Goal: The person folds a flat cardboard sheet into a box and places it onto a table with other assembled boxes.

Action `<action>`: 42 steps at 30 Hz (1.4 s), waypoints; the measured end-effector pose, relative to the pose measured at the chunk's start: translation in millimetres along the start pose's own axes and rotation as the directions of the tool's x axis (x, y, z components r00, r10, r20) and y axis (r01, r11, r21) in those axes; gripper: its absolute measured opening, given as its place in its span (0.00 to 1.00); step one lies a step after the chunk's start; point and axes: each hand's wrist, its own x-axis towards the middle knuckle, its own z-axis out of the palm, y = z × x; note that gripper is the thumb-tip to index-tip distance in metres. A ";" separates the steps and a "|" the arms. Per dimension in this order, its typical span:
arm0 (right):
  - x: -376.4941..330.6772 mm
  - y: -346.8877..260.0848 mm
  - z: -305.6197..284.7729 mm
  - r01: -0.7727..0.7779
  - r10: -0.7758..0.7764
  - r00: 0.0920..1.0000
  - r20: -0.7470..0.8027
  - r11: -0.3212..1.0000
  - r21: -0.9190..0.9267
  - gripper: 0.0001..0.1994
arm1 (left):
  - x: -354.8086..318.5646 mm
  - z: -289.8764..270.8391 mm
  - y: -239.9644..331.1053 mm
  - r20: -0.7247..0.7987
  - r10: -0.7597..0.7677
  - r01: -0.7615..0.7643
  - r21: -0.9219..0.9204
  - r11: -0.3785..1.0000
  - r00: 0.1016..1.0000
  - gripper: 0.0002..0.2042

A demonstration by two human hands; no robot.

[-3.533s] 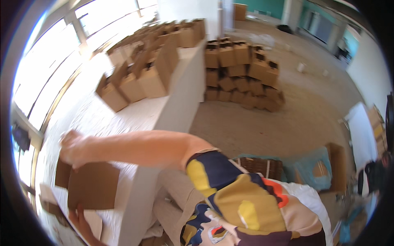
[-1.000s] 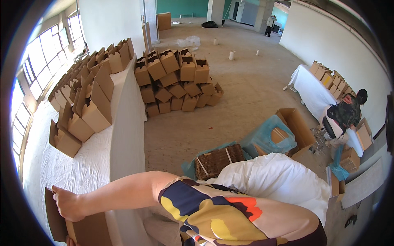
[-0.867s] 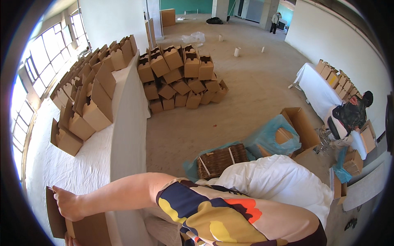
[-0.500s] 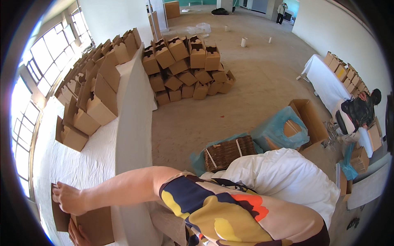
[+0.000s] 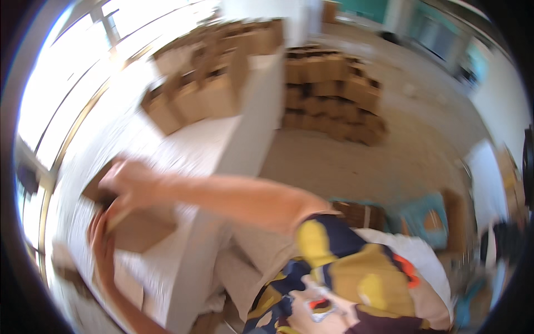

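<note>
A brown cardboard box (image 5: pixel 146 229) is on the white-covered table (image 5: pixel 192 146) at the left. My right hand (image 5: pixel 130 181) reaches across from the right, its fingers closed over the raised flap at the box's top. Lower down, my left hand (image 5: pixel 102 240) presses against the box's near left side, fingers fairly straight along the cardboard. Motion blur softens both hands, and the box's inside is mostly hidden.
Open cardboard boxes (image 5: pixel 214 94) stand in rows farther along the table. More boxes (image 5: pixel 334 92) are piled on the floor beyond. A wicker basket (image 5: pixel 356 216), blue plastic (image 5: pixel 414 220) and white fabric (image 5: pixel 436 273) are to the right. A blurred person (image 5: pixel 500 242) is at far right.
My view has swung left, so the room has shifted right in the picture. Both hands and the box appear higher up. More of my left hand and its forearm now shows.
</note>
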 end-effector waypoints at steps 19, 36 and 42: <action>13.2 -12.1 -72.4 0.162 -0.090 0.935 0.342 0.969 -0.187 0.18 | 13.8 4.8 12.1 -0.095 -0.224 0.237 0.156 0.959 0.970 0.26; -0.8 -37.2 -45.2 -0.031 0.044 0.994 -0.105 0.993 0.117 0.12 | 0.8 37.9 80.2 -0.438 -0.433 0.152 -0.543 0.826 0.788 0.13; -11.0 -39.3 -25.0 -0.292 0.313 0.949 -0.026 0.909 0.299 0.14 | 11.9 45.7 94.8 -0.536 -0.441 0.238 -0.406 0.882 0.720 0.08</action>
